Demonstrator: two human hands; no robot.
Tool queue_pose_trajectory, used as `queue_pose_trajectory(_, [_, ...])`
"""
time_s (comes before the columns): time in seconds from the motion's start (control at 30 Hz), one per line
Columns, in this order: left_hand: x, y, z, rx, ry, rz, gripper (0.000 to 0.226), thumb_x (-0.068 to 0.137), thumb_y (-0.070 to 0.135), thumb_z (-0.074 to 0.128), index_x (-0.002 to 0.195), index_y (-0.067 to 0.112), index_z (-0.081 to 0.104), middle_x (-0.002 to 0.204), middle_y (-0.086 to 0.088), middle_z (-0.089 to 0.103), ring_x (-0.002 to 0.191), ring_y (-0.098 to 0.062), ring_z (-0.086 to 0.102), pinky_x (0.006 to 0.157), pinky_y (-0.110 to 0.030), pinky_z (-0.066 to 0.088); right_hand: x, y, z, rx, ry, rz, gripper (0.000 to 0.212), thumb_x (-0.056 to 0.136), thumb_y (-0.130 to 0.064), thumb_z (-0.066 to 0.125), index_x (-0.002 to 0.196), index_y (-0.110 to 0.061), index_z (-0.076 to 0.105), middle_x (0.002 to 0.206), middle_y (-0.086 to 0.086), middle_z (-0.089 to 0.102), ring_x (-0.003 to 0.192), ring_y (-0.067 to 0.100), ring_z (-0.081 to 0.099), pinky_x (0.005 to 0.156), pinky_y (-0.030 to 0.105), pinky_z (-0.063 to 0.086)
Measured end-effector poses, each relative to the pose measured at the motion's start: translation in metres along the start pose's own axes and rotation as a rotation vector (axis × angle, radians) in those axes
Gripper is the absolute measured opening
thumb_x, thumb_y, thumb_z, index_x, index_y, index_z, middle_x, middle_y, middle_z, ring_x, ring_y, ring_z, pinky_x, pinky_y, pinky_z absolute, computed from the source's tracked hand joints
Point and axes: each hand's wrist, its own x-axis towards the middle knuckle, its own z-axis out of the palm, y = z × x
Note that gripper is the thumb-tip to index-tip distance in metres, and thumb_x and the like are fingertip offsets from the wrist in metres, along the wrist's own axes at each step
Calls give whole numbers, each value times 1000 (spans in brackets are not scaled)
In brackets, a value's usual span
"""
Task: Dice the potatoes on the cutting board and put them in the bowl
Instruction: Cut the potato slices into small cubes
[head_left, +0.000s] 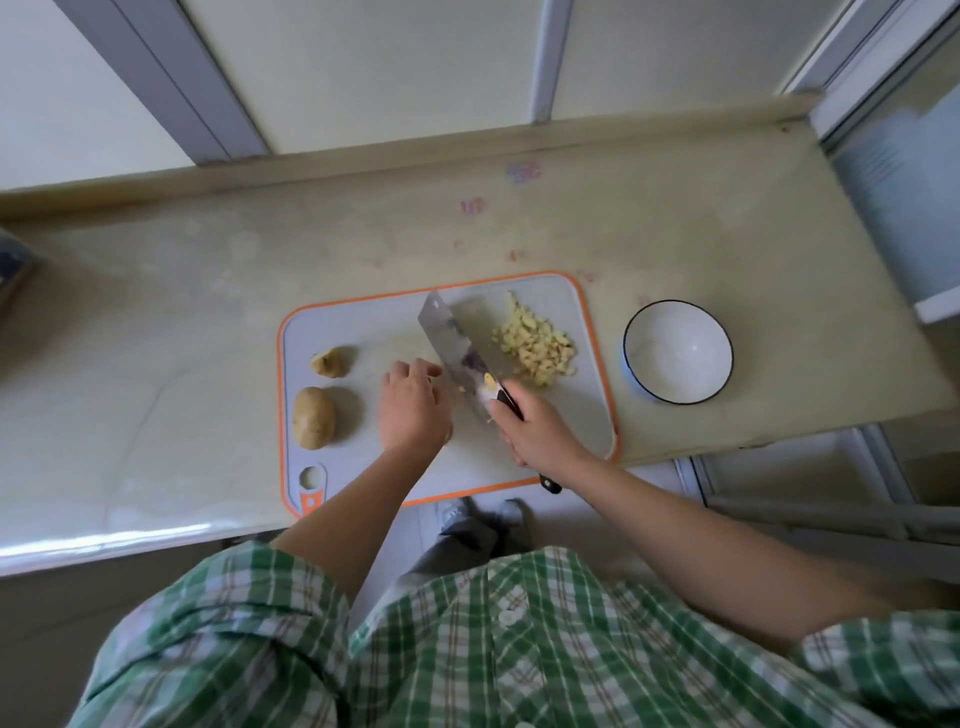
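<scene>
A grey cutting board (363, 322) with an orange rim lies on the counter. A whole potato (313, 417) and a cut potato piece (327, 361) sit at its left end. A heap of diced potato (537, 343) lies at its right end. My right hand (535, 431) grips the black handle of a cleaver (454, 340), blade down on the board's middle. My left hand (413, 408) rests beside the blade with curled fingers over a potato piece that is mostly hidden. The white bowl (678, 351) with a dark rim stands right of the board.
The beige counter (156, 332) runs left to right; its near edge is just below the board, which overhangs it slightly. A window frame (540, 57) rises behind the counter. The counter ends a little right of the bowl.
</scene>
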Motion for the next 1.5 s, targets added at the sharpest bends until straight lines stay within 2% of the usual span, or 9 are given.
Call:
queue_pose_trajectory(0.2, [-5,-2,6,34,6,39,30,91,13,50,120,13,59,122,-13,52,115,-30,46,93,-35,38,1,29,-36,-38,248,91,30,97,-30,45,71,-44,45,51,-8,39,39,13,35,48,30,30])
queue_pose_trajectory(0.5, [-12,11,14,75,8,250,38,85,5,51,119,12,65,108,-16,53,106,-34,47,88,-41,43,-2,19,-30,-195,190,25,24,98,-32,46,75,-29,40,60,0,47,52,20,43,54,35,36])
queue_pose_trajectory(0.57, [-14,14,14,80,23,357,43,83,5,54,123,18,64,108,-16,52,101,-35,48,84,-41,46,-5,16,-37,-123,225,72,21,94,-37,44,78,-25,40,60,2,44,49,21,40,52,37,34])
queue_pose_trajectory(0.7, [-18,26,24,233,-22,532,58,88,16,54,143,31,44,126,-15,45,109,-35,44,88,-43,40,-11,5,-45,151,216,122,23,100,-28,43,79,-21,39,58,2,37,39,17,31,40,23,26])
queue_pose_trajectory(0.93, [-7,49,33,286,-125,393,54,98,30,38,150,24,25,140,-11,30,125,-31,30,99,-38,30,-25,-5,-55,238,266,123,22,102,-21,41,82,-14,37,59,4,34,40,17,30,37,21,25])
queue_pose_trajectory(1.07, [-6,52,31,273,-99,512,45,96,26,43,140,21,44,133,-10,39,122,-29,35,98,-37,31,-23,-3,-59,195,286,95,21,102,-22,42,84,-11,37,59,4,33,40,17,28,36,21,25])
queue_pose_trajectory(1.2, [1,38,22,177,29,389,29,91,18,55,116,12,68,114,-12,54,108,-32,45,90,-39,38,-15,0,-55,37,252,56,23,99,-25,44,79,-15,38,58,5,39,37,18,37,38,24,30])
queue_pose_trajectory(1.33, [4,17,15,163,32,342,28,87,12,57,112,8,70,106,-15,57,103,-36,47,89,-43,42,-4,2,-48,-94,210,71,21,98,-28,45,85,-11,43,62,7,44,40,20,44,37,20,32])
queue_pose_trajectory(1.5, [3,4,5,172,65,248,32,86,17,58,117,10,65,111,-15,56,106,-36,47,89,-42,39,-2,0,-55,-6,207,81,17,96,-21,43,81,-13,41,55,1,43,36,20,42,39,24,33])
